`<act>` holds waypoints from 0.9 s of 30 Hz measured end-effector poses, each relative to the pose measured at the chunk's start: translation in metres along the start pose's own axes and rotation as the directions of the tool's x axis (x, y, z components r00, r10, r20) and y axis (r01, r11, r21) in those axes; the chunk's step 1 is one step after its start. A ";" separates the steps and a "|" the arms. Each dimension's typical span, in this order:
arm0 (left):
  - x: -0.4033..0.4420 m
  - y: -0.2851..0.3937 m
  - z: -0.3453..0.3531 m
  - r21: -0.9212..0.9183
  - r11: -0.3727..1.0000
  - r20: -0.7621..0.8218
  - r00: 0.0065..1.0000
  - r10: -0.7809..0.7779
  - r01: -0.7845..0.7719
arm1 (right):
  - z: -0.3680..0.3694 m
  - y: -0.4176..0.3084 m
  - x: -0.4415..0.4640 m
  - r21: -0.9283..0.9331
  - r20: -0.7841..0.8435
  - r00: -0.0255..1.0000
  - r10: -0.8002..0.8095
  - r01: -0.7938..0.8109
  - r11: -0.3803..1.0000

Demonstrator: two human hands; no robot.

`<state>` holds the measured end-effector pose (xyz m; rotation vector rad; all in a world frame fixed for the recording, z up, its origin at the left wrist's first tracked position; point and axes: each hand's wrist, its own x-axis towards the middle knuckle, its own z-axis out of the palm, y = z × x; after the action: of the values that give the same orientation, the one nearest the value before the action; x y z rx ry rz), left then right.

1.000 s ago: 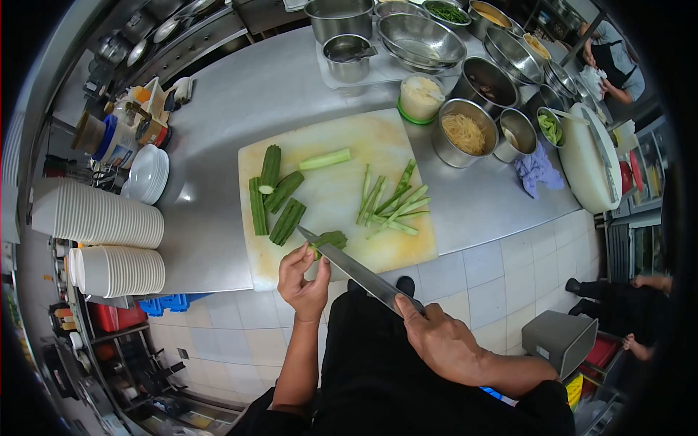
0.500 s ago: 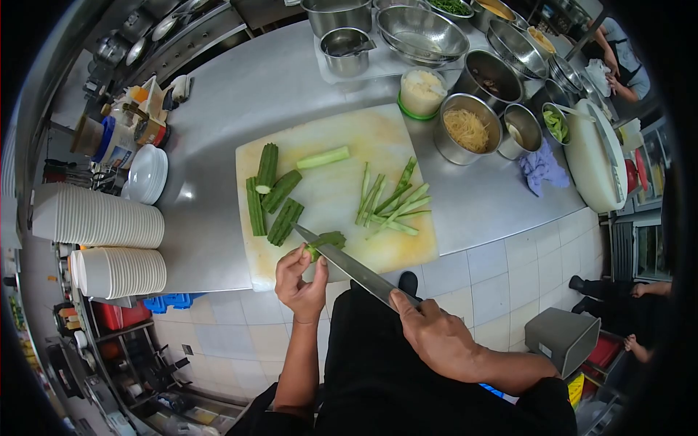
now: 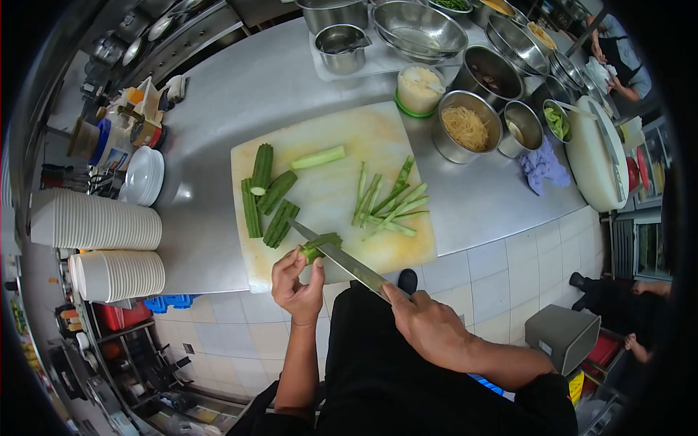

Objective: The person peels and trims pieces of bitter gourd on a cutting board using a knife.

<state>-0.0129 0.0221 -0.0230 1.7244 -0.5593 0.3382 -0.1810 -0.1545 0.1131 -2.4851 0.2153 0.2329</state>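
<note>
My left hand (image 3: 299, 289) pinches a short green ridged gourd piece (image 3: 313, 253) at the front edge of the cutting board (image 3: 363, 123). My right hand (image 3: 429, 327) grips a long knife (image 3: 356, 270) by its handle, with the blade lying across the gourd piece and its tip pointing up and left. Several ridged green pieces (image 3: 280, 224) rest on the board's left part. A paler peeled piece (image 3: 318, 157) lies near the middle. Thin green strips (image 3: 392, 211) are piled on the right.
White bowls (image 3: 102, 219) stand stacked at the left, near small plates (image 3: 144, 178). Steel pots (image 3: 465, 151), a green-based tub (image 3: 419, 91) and a purple cloth (image 3: 544, 167) sit at the right. People's hands and clothing show at the far right; a grey bin (image 3: 560, 336) stands below.
The knife and my right hand have shifted slightly left, with the blade still over the gourd piece. My left hand has moved slightly left. The view has shifted a little.
</note>
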 end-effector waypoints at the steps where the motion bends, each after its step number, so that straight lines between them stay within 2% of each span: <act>1: 0.000 0.000 0.000 0.001 1.000 -0.001 1.000 -0.013 0.013 | 0.002 0.001 0.000 0.001 0.000 1.000 0.001 -0.001 1.000; 3: -0.001 0.002 0.001 0.003 1.000 -0.001 1.000 -0.025 0.025 | 0.005 0.004 -0.001 0.016 -0.040 0.999 -0.009 0.010 1.000; 13: -0.001 0.005 0.002 0.013 0.998 -0.022 0.998 -0.066 0.066 | 0.005 0.009 -0.008 0.036 -0.042 0.999 0.025 -0.024 0.999; 22: -0.001 0.004 0.002 -0.022 0.995 -0.021 0.995 -0.096 0.096 | 0.011 0.016 -0.004 0.112 0.007 0.999 0.037 -0.038 0.993; 24: -0.002 0.003 0.002 -0.018 0.995 -0.019 0.995 -0.093 0.093 | 0.015 0.015 -0.004 0.137 0.021 0.993 0.119 -0.120 0.983; 27: -0.002 0.002 0.002 0.000 0.996 -0.010 0.996 -0.085 0.085 | 0.018 0.016 -0.001 0.147 0.015 0.993 0.116 -0.117 0.982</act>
<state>-0.0159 0.0204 -0.0228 1.7410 -0.4771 0.2863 -0.1873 -0.1564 0.0898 -2.3271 0.3629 0.2637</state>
